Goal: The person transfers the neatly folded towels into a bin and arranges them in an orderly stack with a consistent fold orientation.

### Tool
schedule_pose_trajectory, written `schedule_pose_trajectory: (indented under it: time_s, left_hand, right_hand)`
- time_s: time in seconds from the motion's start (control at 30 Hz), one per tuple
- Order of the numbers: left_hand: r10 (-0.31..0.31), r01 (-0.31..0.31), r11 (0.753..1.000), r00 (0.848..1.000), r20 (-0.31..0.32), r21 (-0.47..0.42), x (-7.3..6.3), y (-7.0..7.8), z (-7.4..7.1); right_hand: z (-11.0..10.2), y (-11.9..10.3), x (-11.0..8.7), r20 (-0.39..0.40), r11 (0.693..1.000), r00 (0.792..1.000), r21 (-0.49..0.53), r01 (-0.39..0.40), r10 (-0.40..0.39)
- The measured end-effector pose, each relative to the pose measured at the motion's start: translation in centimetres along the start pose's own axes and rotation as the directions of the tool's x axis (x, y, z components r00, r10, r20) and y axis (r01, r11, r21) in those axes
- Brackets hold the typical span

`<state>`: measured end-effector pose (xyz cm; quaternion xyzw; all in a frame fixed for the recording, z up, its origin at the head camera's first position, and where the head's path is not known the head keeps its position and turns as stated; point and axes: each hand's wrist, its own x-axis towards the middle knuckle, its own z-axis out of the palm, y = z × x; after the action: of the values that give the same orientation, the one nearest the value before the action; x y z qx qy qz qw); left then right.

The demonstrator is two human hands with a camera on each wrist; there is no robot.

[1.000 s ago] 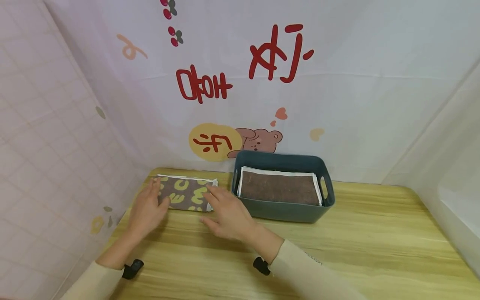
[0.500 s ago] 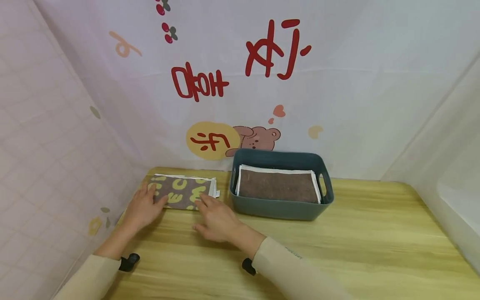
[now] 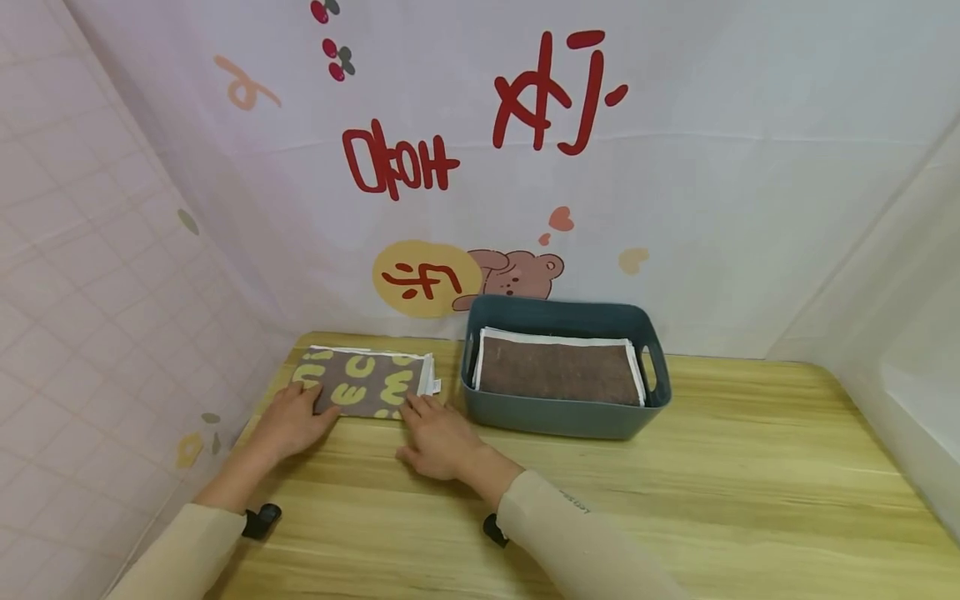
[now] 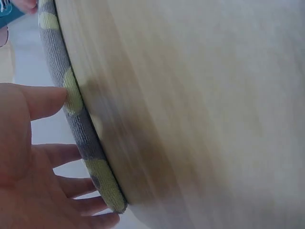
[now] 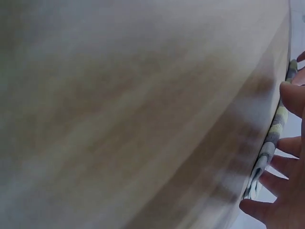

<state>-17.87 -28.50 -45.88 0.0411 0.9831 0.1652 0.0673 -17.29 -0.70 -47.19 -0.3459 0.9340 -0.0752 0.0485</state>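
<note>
A folded towel (image 3: pixel 367 379), grey-brown with yellow-green letters, lies flat at the table's back left, its white border and small tag at the right end. My left hand (image 3: pixel 292 421) is at its front left corner, fingers extended over the top. In the left wrist view the thumb meets the towel's thick front fold (image 4: pixel 71 90), fingers spread apart. At the front right corner is my right hand (image 3: pixel 438 437), fingertips on the cloth and thumb held out in front. The right wrist view shows its spread fingers (image 5: pixel 288 164) along the towel edge (image 5: pixel 276 126).
Right of the towel stands a blue-green plastic basket (image 3: pixel 555 421) with side handle holes, holding a folded brown cloth (image 3: pixel 558 371) with white borders. A printed white curtain (image 3: pixel 720 208) hangs behind the wooden table (image 3: pixel 750 475); another sheet (image 3: pixel 97 292) closes off the left side.
Both hands have come down and nearer to the person, from over the towel to its front corners. The towel's right end, with its tag, shows more. The basket stays put.
</note>
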Motion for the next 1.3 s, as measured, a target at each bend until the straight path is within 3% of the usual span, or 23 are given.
schedule_pose_trajectory:
  time_s: [0.23, 0.53, 0.77, 1.3]
  left_hand:
    - [0.004, -0.003, 1.000, 1.000, 0.023, -0.024, 0.2, 0.4, -0.4]
    - [0.016, -0.016, 1.000, 0.999, -0.039, 0.002, 0.3, 0.0, 0.4]
    - [0.006, -0.007, 1.000, 1.000, -0.029, -0.008, 0.2, 0.0, 0.4]
    - [0.002, -0.002, 1.000, 1.000, -0.026, -0.003, -1.9, 0.5, 0.3]
  right_hand:
    - [0.0, 0.3, 0.0, -0.012, 0.997, 1.000, -0.082, -0.004, 0.003]
    - [-0.3, 0.2, -0.1, -0.022, 0.996, 1.000, -0.085, 0.007, -0.009]
    - [-0.5, 0.3, 0.0, -0.001, 0.998, 1.000, -0.070, 0.002, -0.002]
    - [-0.3, 0.1, -0.9, 0.016, 0.995, 0.999, -0.094, 0.040, -0.039]
